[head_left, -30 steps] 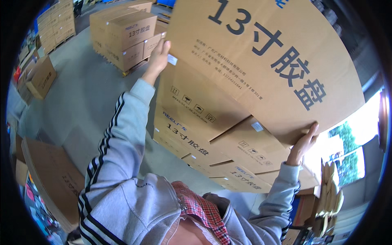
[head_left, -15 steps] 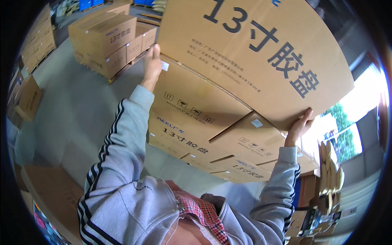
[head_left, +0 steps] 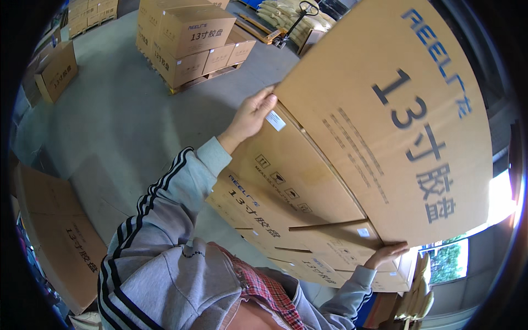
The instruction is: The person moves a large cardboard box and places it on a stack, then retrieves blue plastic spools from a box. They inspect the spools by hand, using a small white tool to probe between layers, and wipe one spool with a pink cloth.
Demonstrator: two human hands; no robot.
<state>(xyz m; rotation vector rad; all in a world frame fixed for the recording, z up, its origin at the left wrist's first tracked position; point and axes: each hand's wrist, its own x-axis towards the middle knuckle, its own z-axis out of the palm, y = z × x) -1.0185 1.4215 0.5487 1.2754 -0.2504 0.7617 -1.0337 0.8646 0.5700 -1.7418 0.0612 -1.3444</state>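
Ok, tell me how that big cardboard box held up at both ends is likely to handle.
The big cardboard box probably stays stiff: its faces look flat, edges straight. It seems light for its bulk, since the left hand and right hand bear it near the fingertips. Wide and gripped only at the edges, it may tip or slip sideways.

The big box (head_left: 385,126) was tan with dark blue print. The sleeve (head_left: 159,220) was grey with black stripes, the collar (head_left: 264,289) red plaid, the floor (head_left: 110,115) grey.
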